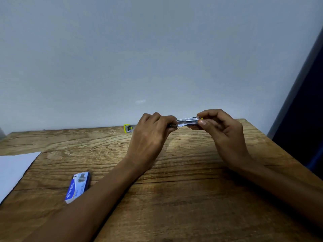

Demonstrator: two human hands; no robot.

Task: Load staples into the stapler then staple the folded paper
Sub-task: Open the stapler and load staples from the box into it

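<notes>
Loading under way: left hand (150,131) and right hand (222,130) fingers pinching stapler (187,121) ends; paper (14,170) far left, unstapled.

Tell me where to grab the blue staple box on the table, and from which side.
Take the blue cardboard staple box across its two long edges, coming from above. It lies flat on the wooden table, long axis running away from the viewer, so its narrow width probably suits a pinch. The left forearm lies against its right edge, so I'd approach from its open left.
</notes>
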